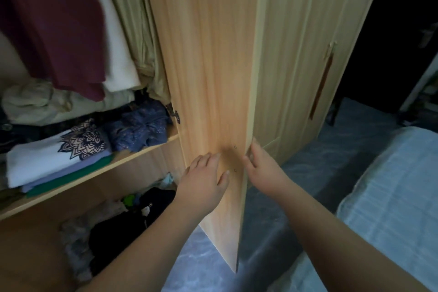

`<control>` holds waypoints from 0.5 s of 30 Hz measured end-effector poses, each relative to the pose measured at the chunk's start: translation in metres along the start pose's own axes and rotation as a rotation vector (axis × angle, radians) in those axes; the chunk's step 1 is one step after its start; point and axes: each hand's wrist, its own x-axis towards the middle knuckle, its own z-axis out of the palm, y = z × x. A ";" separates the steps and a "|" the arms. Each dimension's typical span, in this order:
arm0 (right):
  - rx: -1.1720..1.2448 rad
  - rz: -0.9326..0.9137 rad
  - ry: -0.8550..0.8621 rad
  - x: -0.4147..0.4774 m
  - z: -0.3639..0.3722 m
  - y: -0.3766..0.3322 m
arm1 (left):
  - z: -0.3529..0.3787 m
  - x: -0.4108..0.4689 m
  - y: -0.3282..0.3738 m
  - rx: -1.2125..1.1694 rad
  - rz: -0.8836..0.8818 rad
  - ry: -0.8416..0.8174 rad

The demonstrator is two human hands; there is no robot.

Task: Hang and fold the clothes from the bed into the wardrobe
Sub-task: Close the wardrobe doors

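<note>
From the head view, my left hand (203, 178) lies flat on the inner face of the open wardrobe door (208, 66), fingers straight and spread, holding nothing. My right hand (259, 163) is at the door's free edge, thumb on the near face and fingers round the far side, gripping that edge. The door swings out toward me, its bottom corner over the floor (296, 185). Only a narrow strip of floor lies between it and the bed (391, 197) on the right. Left of the door, a maroon garment (54, 31) hangs above the shelf (132, 156), where a folded stack (47, 163) sits close to the front lip.
</note>
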 end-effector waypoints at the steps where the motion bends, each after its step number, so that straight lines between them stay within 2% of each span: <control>1: 0.024 0.008 0.005 -0.004 0.003 -0.003 | -0.002 -0.004 -0.004 -0.001 -0.012 0.009; 5: 0.079 -0.049 0.023 -0.022 0.019 -0.005 | -0.010 -0.030 -0.025 0.018 -0.080 0.031; 9: 0.005 -0.144 0.003 -0.032 0.036 -0.021 | -0.019 -0.060 -0.056 0.028 -0.151 0.035; 15: -0.018 -0.270 -0.095 -0.044 0.095 -0.067 | -0.036 -0.094 -0.107 0.006 -0.262 0.104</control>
